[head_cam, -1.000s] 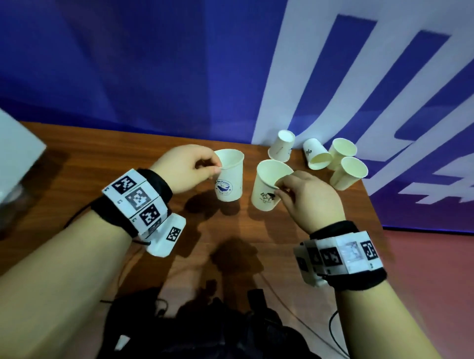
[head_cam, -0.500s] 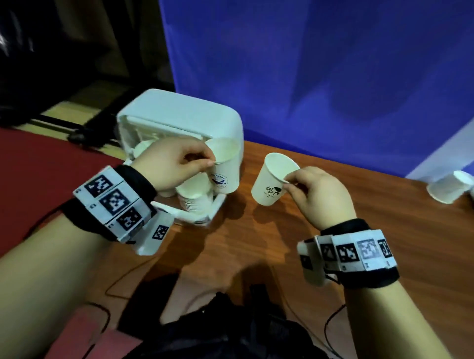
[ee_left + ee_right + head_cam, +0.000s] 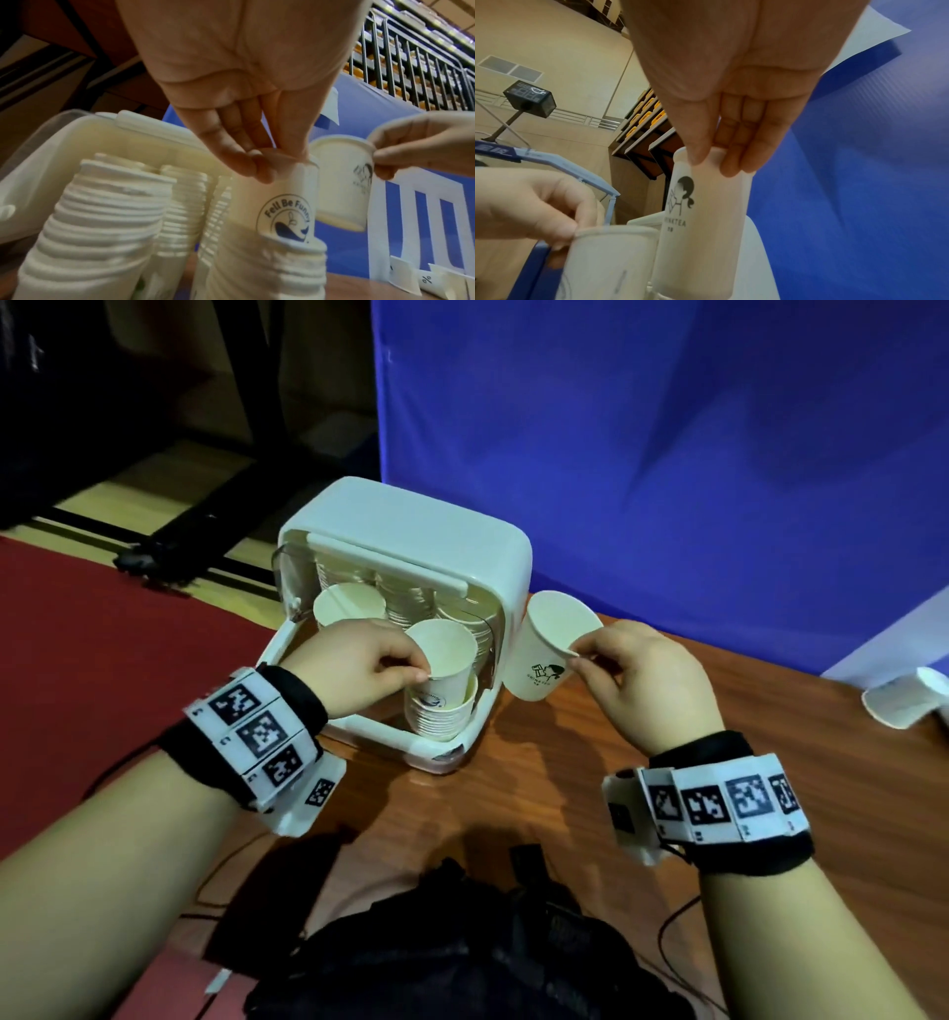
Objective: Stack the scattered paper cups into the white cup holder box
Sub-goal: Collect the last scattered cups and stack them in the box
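Pinching the rim of a whale-logo paper cup (image 3: 442, 660) between thumb and fingertips, the person's left hand (image 3: 354, 667) holds it with its base sunk into the top of the front stack of cups (image 3: 436, 719) inside the white cup holder box (image 3: 411, 541), the printed emblem only half swallowed by the stack in the left wrist view. That stack stands at the open front of the box, nearest the person; behind it another stack (image 3: 349, 606) rises toward the rear left of the box, and further rows of nested rims fill the back under the box's rounded top. Just to the right of the box, the right hand (image 3: 642, 680) grips a second paper cup (image 3: 552, 644) by its rim, thumb on the outside and fingers curled at the lip, the cup tilted with its mouth turned up and toward the box and its base hanging clear of the wooden table (image 3: 590, 773). This cup, printed with a small figure and lettering, sits close beside the box's right wall; whether it touches it cannot be told. Well to the right of the box, at the table's far edge, one loose cup (image 3: 904, 698) lies on its side. Both wrists carry black bands (image 3: 719, 814) with square printed markers. A blue backdrop (image 3: 667, 454) hangs behind the box, and a red floor (image 3: 102, 660) spreads to its left.
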